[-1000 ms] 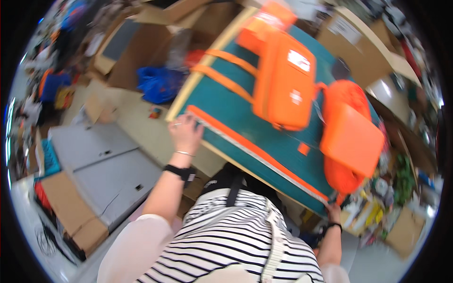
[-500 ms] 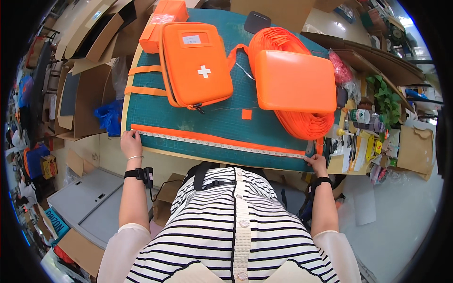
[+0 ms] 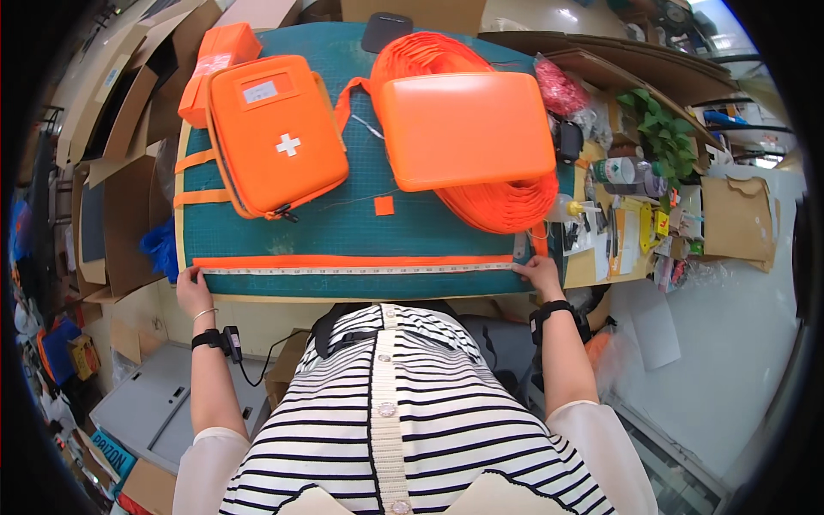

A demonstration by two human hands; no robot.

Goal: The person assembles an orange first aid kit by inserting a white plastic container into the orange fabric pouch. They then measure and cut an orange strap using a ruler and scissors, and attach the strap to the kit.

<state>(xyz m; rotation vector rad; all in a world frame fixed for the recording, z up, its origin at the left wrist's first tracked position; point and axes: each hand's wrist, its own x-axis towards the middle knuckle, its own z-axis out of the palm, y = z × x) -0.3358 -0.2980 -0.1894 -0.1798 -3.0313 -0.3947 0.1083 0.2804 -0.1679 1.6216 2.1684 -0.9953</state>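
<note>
A white tape measure [image 3: 360, 270] stretches along the near edge of the green cutting mat [image 3: 326, 227]. Beside its far edge lies a long orange strip [image 3: 343, 260], roughly parallel to it. My left hand [image 3: 194, 292] pinches the tape's left end between thumb and finger. At the other end, my right hand [image 3: 541, 276] is closed on the tape, near where an orange strap hangs down from a thick coil of orange webbing [image 3: 506, 210]. An orange shell case [image 3: 472, 129] rests on that coil. A small orange square [image 3: 384, 205] sits mid-mat.
On the left stand an orange zip case with a white cross [image 3: 276, 167] and an orange block-shaped bundle [image 3: 225, 62]. A dark flat object [image 3: 387, 33] is at the back. Bottles [image 3: 622, 172], a plant [image 3: 661, 124] and papers crowd the right side. Cardboard boxes [image 3: 129, 202] flank the table's left.
The whole view has swung, so the table and its things sit further left and the tape looks more level. Both hands keep their grip at the tape's ends.
</note>
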